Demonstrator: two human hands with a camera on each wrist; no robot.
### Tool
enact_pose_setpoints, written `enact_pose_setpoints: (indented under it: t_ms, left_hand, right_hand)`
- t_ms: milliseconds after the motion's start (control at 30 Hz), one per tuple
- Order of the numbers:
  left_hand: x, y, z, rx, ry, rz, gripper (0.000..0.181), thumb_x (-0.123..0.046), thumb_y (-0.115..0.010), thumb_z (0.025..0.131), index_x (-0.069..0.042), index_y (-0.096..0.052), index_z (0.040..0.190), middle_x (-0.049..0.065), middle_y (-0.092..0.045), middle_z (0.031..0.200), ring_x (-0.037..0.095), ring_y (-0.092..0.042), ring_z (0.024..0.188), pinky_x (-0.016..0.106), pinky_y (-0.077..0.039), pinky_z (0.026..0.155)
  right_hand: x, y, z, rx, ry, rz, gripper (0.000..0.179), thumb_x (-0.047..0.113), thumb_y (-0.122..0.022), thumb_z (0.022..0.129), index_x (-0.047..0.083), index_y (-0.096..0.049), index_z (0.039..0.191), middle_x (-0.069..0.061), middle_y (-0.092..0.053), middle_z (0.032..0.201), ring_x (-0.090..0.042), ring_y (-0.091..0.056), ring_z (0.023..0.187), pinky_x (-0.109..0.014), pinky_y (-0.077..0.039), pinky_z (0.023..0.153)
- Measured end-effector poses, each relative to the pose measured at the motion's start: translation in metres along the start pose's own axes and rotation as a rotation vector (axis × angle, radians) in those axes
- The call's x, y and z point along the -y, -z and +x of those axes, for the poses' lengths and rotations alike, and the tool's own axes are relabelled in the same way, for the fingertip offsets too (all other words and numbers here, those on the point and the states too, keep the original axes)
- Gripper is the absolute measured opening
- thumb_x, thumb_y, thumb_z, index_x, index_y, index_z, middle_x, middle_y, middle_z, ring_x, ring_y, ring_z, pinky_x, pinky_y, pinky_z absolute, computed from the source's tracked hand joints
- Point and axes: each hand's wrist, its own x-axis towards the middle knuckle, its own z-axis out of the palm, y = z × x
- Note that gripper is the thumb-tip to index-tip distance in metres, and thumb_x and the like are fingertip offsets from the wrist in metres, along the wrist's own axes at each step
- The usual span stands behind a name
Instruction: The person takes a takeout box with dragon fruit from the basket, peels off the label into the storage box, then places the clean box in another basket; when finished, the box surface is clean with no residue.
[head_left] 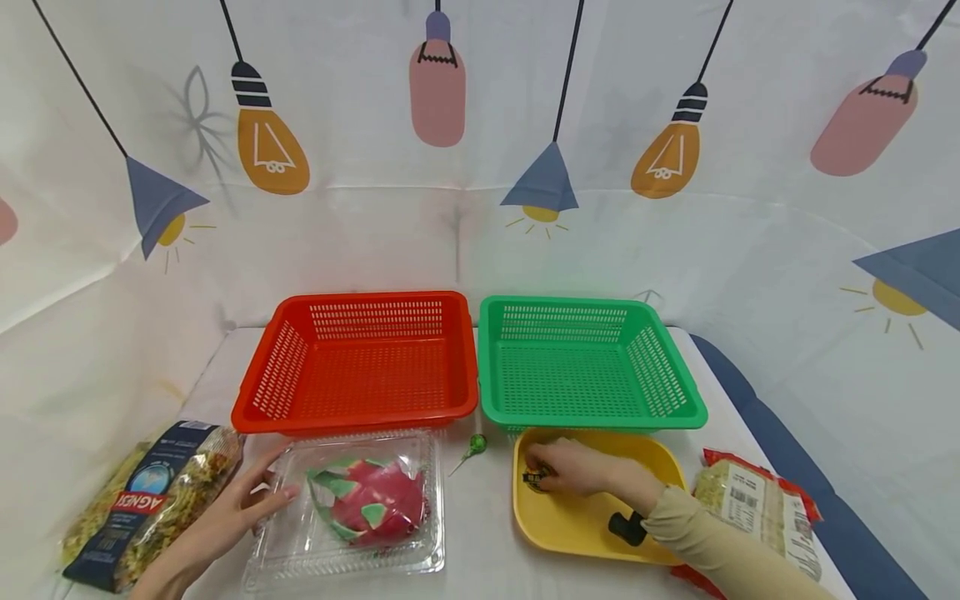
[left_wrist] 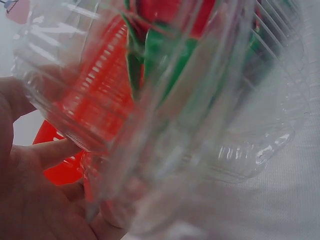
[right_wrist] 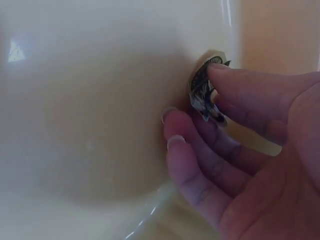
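My left hand (head_left: 240, 500) is at the left edge of a clear plastic clamshell box (head_left: 281, 542), fingers spread, fingertips right at its rim. Inside the box lies a pink dragon fruit (head_left: 378, 504) with green scales. In the left wrist view the plastic is blurred and covers part of the hand. On the right, my other hand (head_left: 573, 467) reaches into a yellow tray (head_left: 555, 533). Its thumb and fingers pinch a small black-and-gold printed label (right_wrist: 202, 90) close to the tray's wall.
A red basket (head_left: 375, 375) and a green basket (head_left: 570, 375) stand side by side behind. A green-wrapped lollipop (head_left: 476, 446) lies between box and tray. At far left is a pasta bag (head_left: 150, 500); at right, a red-edged food packet (head_left: 757, 508). A printed cloth hangs behind.
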Motion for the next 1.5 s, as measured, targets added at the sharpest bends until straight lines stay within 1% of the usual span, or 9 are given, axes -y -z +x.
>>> enact_pose_setpoints:
  t_ms: [167,267,367,567,767,967,1133,1367,1500]
  left_hand:
    - [0.001,0.001,0.001,0.003,0.009,-0.004,0.074,-0.025,-0.056,0.103,-0.011,-0.01,0.159,0.014,-0.037,0.114,0.019,-0.052,0.091,0.027,-0.045,0.062]
    - [0.0,0.001,0.001,0.002,0.018,-0.005,0.075,-0.026,-0.056,0.103,-0.011,-0.01,0.159,0.014,-0.037,0.114,0.02,-0.052,0.091,0.028,-0.045,0.062]
    - [-0.001,0.0,0.0,0.002,0.026,-0.005,0.075,-0.026,-0.056,0.102,-0.01,-0.01,0.159,0.014,-0.038,0.113,0.021,-0.051,0.091,0.028,-0.045,0.063]
    - [-0.001,0.0,-0.001,0.002,0.034,-0.002,0.075,-0.027,-0.056,0.103,-0.011,-0.01,0.16,0.014,-0.039,0.114,0.022,-0.05,0.093,0.028,-0.044,0.064]
    - [-0.001,0.0,0.0,0.0,0.035,-0.01,0.075,-0.027,-0.057,0.102,-0.01,-0.011,0.159,0.015,-0.038,0.114,0.023,-0.051,0.095,0.029,-0.046,0.064]
    - [0.0,0.001,0.001,0.001,0.042,-0.012,0.076,-0.028,-0.057,0.102,-0.009,-0.011,0.159,0.016,-0.038,0.116,0.026,-0.05,0.1,0.03,-0.046,0.066]
    - [0.001,0.0,0.001,-0.001,0.041,-0.011,0.076,-0.028,-0.056,0.102,-0.01,-0.01,0.159,0.014,-0.038,0.114,0.023,-0.051,0.096,0.029,-0.046,0.064]
    - [0.001,0.0,0.001,0.001,0.033,-0.014,0.075,-0.027,-0.056,0.103,-0.009,-0.01,0.159,0.013,-0.038,0.112,0.02,-0.051,0.092,0.028,-0.045,0.064]
    - [0.001,0.0,0.001,0.002,0.04,-0.018,0.075,-0.027,-0.055,0.103,-0.008,-0.009,0.159,0.014,-0.037,0.115,0.021,-0.051,0.096,0.028,-0.045,0.064]
  right_hand:
    - [0.003,-0.004,0.006,-0.019,-0.004,-0.079,0.016,0.019,-0.068,0.095,0.016,-0.054,0.09,0.011,-0.045,0.071,-0.003,-0.041,0.061,-0.021,-0.037,0.056]
    - [0.004,-0.006,0.007,-0.033,-0.031,-0.12,0.017,0.024,-0.067,0.097,0.018,-0.053,0.088,0.012,-0.043,0.068,-0.003,-0.041,0.057,-0.021,-0.036,0.053]
    - [0.004,-0.005,0.004,-0.05,-0.041,-0.132,0.018,0.026,-0.068,0.096,0.019,-0.054,0.088,0.012,-0.045,0.068,-0.004,-0.041,0.058,-0.022,-0.036,0.053]
    - [-0.001,-0.001,-0.003,-0.063,-0.018,-0.067,0.018,0.021,-0.071,0.093,0.015,-0.056,0.088,0.01,-0.047,0.071,-0.003,-0.04,0.061,-0.021,-0.036,0.056]
    - [-0.01,-0.002,-0.007,-0.067,-0.037,-0.064,0.022,0.024,-0.075,0.089,0.016,-0.056,0.082,0.012,-0.046,0.069,-0.001,-0.04,0.061,-0.021,-0.036,0.056]
    - [-0.013,0.0,-0.013,-0.063,-0.063,-0.055,0.026,0.026,-0.075,0.088,0.018,-0.053,0.076,0.015,-0.043,0.066,-0.001,-0.039,0.06,-0.021,-0.034,0.056]
    - [-0.012,0.002,-0.016,-0.056,-0.075,-0.028,0.028,0.023,-0.075,0.089,0.017,-0.052,0.073,0.014,-0.041,0.064,-0.001,-0.038,0.059,-0.021,-0.032,0.056]
    - [-0.014,0.002,-0.018,-0.045,-0.107,0.032,0.025,0.015,-0.074,0.089,0.016,-0.055,0.073,0.013,-0.046,0.06,-0.001,-0.042,0.055,-0.021,-0.036,0.054]
    - [-0.016,0.002,-0.02,-0.032,-0.132,0.084,0.022,0.011,-0.071,0.091,0.015,-0.057,0.074,0.01,-0.05,0.056,-0.001,-0.045,0.049,-0.021,-0.038,0.051]
